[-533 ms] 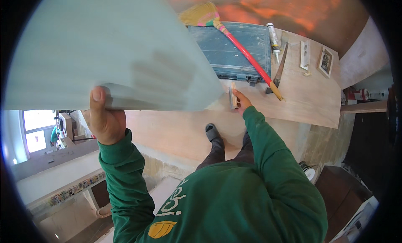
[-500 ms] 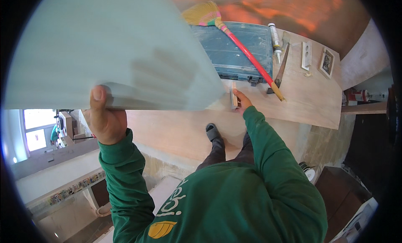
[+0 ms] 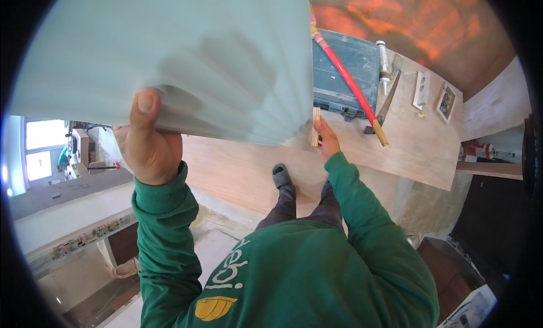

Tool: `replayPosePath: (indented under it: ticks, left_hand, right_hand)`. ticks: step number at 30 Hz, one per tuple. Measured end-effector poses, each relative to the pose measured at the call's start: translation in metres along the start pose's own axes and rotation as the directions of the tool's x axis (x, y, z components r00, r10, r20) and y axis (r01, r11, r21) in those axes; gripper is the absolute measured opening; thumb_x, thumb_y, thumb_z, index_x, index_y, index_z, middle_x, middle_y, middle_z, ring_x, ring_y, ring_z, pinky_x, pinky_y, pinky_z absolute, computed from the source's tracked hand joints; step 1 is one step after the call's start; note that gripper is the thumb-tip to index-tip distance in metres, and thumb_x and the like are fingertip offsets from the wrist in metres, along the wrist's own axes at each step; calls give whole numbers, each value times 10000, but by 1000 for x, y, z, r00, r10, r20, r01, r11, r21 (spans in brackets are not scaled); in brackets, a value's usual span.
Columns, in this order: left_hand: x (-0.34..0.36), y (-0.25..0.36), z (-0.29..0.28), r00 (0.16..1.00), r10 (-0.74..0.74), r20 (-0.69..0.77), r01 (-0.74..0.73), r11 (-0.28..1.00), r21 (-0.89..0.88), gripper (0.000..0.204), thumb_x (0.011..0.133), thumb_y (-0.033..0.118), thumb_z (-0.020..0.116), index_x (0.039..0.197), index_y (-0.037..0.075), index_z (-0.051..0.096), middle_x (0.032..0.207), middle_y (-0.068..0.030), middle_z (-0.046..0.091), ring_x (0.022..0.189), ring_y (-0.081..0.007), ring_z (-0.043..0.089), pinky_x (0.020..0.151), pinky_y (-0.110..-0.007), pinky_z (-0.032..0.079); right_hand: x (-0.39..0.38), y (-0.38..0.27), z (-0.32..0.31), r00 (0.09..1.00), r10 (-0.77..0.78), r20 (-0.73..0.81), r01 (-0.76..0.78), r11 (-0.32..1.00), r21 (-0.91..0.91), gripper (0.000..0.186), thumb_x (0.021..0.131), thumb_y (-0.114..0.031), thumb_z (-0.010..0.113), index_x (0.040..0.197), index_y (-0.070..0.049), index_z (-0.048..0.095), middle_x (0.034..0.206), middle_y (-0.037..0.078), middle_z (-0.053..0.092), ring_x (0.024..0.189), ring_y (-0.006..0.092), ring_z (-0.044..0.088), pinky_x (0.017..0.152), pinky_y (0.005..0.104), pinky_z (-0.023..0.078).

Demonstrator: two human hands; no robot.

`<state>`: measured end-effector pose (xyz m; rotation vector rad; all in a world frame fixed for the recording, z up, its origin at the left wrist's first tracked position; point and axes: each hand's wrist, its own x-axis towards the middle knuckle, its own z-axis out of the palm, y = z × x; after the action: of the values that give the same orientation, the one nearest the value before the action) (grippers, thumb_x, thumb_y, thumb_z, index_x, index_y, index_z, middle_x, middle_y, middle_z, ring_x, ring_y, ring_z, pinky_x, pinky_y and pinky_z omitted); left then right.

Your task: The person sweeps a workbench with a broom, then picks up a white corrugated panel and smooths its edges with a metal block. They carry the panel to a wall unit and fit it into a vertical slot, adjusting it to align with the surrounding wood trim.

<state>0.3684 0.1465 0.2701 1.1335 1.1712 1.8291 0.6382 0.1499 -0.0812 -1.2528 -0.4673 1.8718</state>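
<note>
A large pale green panel (image 3: 186, 56) fills the upper left of the view, held up close to the camera. My left hand (image 3: 148, 141) grips its lower edge, thumb on the near face. My right hand (image 3: 326, 140) reaches down to a small wooden block (image 3: 315, 126) standing on the plywood worktop (image 3: 407, 152), fingers on it at the panel's lower right corner. Both arms wear green sleeves.
On the worktop lie a blue-green tool case (image 3: 344, 73), a red-handled broom (image 3: 350, 85), a sealant tube (image 3: 383, 61), a hand saw (image 3: 389, 96), a white socket plate (image 3: 421, 88) and a small framed item (image 3: 445, 102). A window (image 3: 39, 150) is at left. My shoe (image 3: 281, 175) stands below.
The panel has swung right and closer, covering the broom head and more of the tool case. My right hand stays at the wooden block.
</note>
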Motion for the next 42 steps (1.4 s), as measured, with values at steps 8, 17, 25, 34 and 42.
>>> replayPosePath:
  ticks: [8,17,25,34,42]
  left_hand:
    - [1,11,20,997,-70,-18,69,996,-50,312,849,137,749,1104,13,617,994,-62,637,933,-180,603,879,-337,470]
    - [1,7,18,999,4,47,-6,999,45,482,892,176,698,1296,-5,507,1172,-105,614,1101,-232,588,988,-381,446]
    - [1,9,20,996,-51,70,48,998,49,470,872,143,715,1279,25,511,1143,-82,608,1067,-207,587,977,-367,439]
    - [7,12,30,999,-36,10,35,998,43,437,827,179,781,1169,-10,586,1070,-72,637,989,-176,596,907,-326,457]
    - [7,21,37,999,-8,35,5,996,88,428,830,230,782,1133,-30,625,1059,-75,659,954,-166,609,890,-313,470]
  right_hand:
    - [-63,-78,60,943,-318,96,327,941,-91,678,971,-351,619,1505,-25,358,1450,77,477,1288,135,454,1070,268,348]
    - [-87,-131,99,853,-503,137,518,849,-108,654,982,-336,589,1478,32,375,1354,106,534,1214,160,500,1055,282,363]
    - [-145,-288,188,493,-716,494,814,581,30,673,952,-365,565,1475,18,386,1204,124,547,1100,172,523,976,292,399]
    - [-66,-117,77,780,-553,293,619,749,-234,691,960,-372,573,1509,-17,348,1473,139,440,1322,203,432,1101,330,329]
    - [-149,-361,232,196,-835,515,977,208,-35,615,919,-279,620,1411,41,433,1289,159,555,1156,212,537,950,330,445]
